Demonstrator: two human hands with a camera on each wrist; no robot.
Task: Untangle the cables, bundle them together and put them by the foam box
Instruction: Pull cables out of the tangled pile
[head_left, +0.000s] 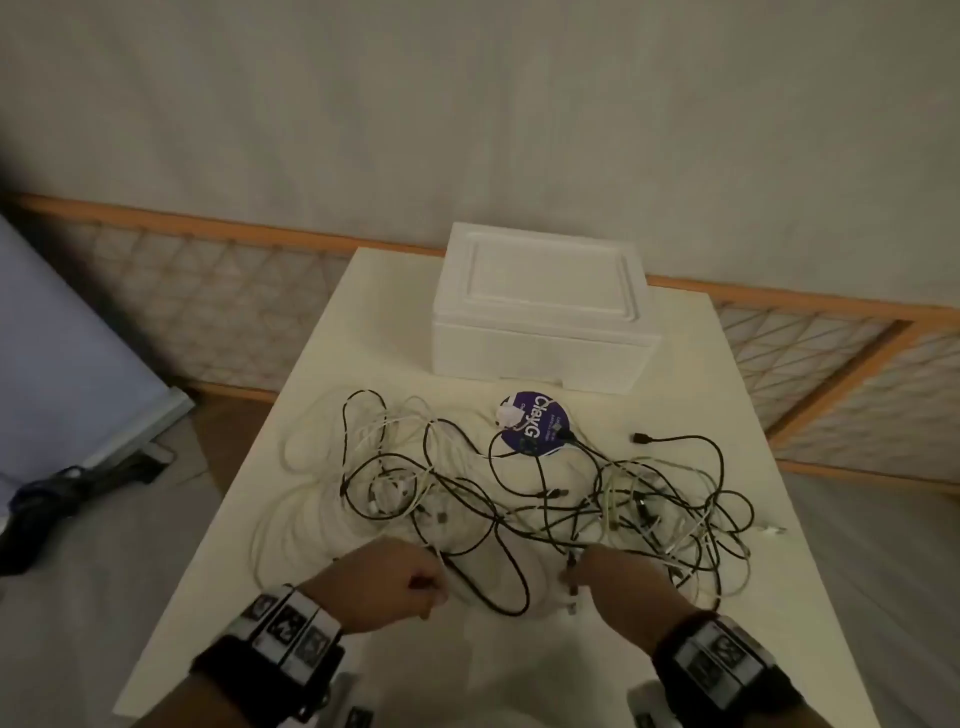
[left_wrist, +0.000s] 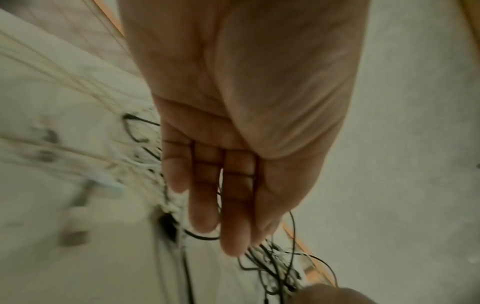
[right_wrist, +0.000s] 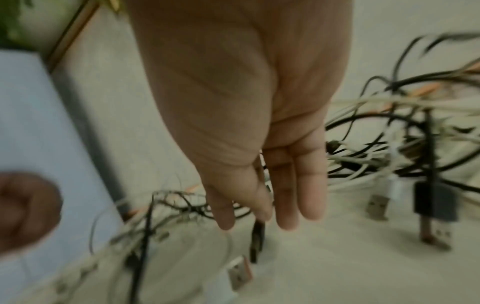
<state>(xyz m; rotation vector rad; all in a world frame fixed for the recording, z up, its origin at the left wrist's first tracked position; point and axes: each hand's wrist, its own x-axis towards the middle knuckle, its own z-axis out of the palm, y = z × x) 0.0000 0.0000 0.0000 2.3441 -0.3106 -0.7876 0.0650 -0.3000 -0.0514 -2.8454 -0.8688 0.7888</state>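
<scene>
From the head view, the cables (head_left: 519, 493) lie as 1 tangle of black and white strands on the white table (head_left: 322, 364), in front of the 1 foam box (head_left: 540, 317); how many cables there are cannot be counted. A round purple label (head_left: 535, 423) sits between the box and the tangle, partly crossed by strands. The 2 hands are at the near edge of the tangle. The left hand (head_left: 387, 582) looks curled with a strand at its fingertips; the right hand (head_left: 618, 577) has a cable end with a plug at its thumb side. Both forearms are cut off by the frame.

The left wrist view is blurred. The left hand (left_wrist: 233, 164) shows straight fingers lying together, black strands running behind them; whether it pinches one cannot be told.

The right wrist view is also blurred. The right hand (right_wrist: 259, 164) has straight fingers, and a black plug (right_wrist: 255, 238) hangs just below them; the grip itself is hidden. 3 other plugs show near it.
</scene>
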